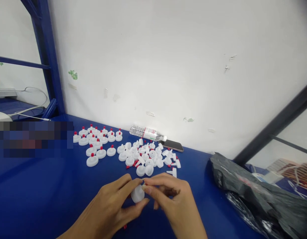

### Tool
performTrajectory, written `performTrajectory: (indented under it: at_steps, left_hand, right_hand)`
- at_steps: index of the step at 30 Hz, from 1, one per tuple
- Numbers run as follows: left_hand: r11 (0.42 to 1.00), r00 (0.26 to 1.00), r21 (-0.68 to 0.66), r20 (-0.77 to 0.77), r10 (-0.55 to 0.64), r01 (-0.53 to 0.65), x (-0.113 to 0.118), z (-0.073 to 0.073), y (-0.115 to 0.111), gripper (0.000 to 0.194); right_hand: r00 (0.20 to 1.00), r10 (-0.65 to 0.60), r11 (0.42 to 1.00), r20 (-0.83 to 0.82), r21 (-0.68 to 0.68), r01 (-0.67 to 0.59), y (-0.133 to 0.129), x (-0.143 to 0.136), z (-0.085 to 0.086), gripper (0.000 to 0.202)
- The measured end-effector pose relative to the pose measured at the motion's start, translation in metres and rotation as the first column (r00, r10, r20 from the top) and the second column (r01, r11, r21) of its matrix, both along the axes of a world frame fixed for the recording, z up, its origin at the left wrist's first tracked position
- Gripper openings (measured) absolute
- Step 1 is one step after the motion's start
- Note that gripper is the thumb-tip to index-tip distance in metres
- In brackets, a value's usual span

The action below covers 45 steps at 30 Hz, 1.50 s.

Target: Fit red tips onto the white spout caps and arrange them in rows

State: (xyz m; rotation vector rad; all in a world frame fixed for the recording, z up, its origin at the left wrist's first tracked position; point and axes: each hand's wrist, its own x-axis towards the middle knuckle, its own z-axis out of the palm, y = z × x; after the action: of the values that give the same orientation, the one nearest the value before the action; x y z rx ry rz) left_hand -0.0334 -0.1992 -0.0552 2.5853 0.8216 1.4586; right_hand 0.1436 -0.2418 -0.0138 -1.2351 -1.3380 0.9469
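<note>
Pinching a white cap (pixel 137 195) between thumb and fingers, the left hand (pixel 115 200) holds it over the near middle of the table (pixel 51 196), while the right hand (pixel 170 197) pinches its right edge with thumb and forefinger. Beyond lie loose white caps (pixel 149 170); to their left stand red-tipped caps (pixel 92 161).

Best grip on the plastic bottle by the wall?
Probably the bottle's labelled middle, from above, gripping across its width: it lies on its side, roughly along the wall, with loose white nozzle caps on its near side and a phone by its capped end.
</note>
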Motion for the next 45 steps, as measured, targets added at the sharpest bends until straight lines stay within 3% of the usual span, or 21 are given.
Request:
performTrajectory:
  at_steps: [6, 11, 15, 24, 28, 30, 33, 35, 36, 39, 41, 45]
  left_hand:
    - [0.980, 0.996, -0.199, -0.090, -0.014, -0.004, 0.000, 0.003, -0.007, 0.006]
    - [0.907, 0.972, -0.396, -0.227, 0.057, -0.145, -0.010, 0.005, -0.001, 0.021]
    - [0.852, 0.950, -0.472, -0.300, 0.085, -0.225, -0.030, 0.003, 0.016, 0.024]
    - [0.845, 0.899, -0.359, -0.338, 0.277, -0.396, -0.067, -0.009, 0.047, 0.041]
    - [0.831, 0.853, -0.277, -0.362, 0.375, -0.483, -0.075, -0.006, 0.039, 0.056]
    - [0.831, 0.839, -0.208, -0.321, 0.440, -0.516, -0.075, -0.002, 0.026, 0.049]
    - [0.875, 0.882, -0.226, -0.316, 0.349, -0.428, -0.066, -0.003, 0.003, 0.026]
    - [0.915, 0.909, -0.262, -0.368, 0.198, -0.306, -0.058, -0.009, -0.006, 0.029]
    - [0.927, 0.903, -0.241, -0.390, 0.179, -0.288, -0.054, -0.014, -0.008, 0.029]
    - [0.890, 0.827, -0.087, -0.421, 0.374, -0.447, -0.049, -0.025, -0.001, 0.037]
    - [0.852, 0.773, -0.052, -0.450, 0.446, -0.522, -0.052, -0.029, 0.005, 0.044]
    - [0.896, 0.823, -0.114, -0.457, 0.337, -0.429, -0.059, -0.036, 0.004, 0.036]
  right_hand:
    - [0.999, -0.031, 0.999, 0.040, -0.022, 0.032, 0.000, 0.001, -0.001, 0.028]
    - [0.982, -0.106, 0.993, 0.158, 0.065, 0.097, -0.001, 0.006, -0.002, 0.041]
    - [0.969, -0.172, 0.983, 0.177, 0.091, 0.158, -0.002, 0.009, -0.002, 0.043]
    - [0.973, -0.135, 0.990, 0.188, 0.071, 0.123, -0.003, 0.007, 0.002, 0.040]
    - [0.971, -0.136, 0.989, 0.195, 0.080, 0.123, -0.003, 0.007, 0.002, 0.040]
    - [0.971, -0.136, 0.989, 0.196, 0.086, 0.121, -0.003, 0.007, 0.002, 0.041]
    - [0.970, -0.138, 0.988, 0.202, 0.098, 0.120, -0.002, 0.007, 0.001, 0.042]
    - [0.966, -0.149, 0.986, 0.210, 0.108, 0.129, -0.002, 0.007, 0.000, 0.041]
    - [0.964, -0.157, 0.984, 0.214, 0.113, 0.135, -0.002, 0.007, 0.000, 0.041]
    - [0.959, -0.171, 0.981, 0.226, 0.130, 0.144, -0.002, 0.007, 0.000, 0.040]
    - [0.954, -0.173, 0.980, 0.246, 0.141, 0.141, -0.002, 0.008, 0.000, 0.039]
    - [0.919, -0.182, 0.977, 0.350, 0.169, 0.129, -0.003, 0.010, 0.000, 0.035]
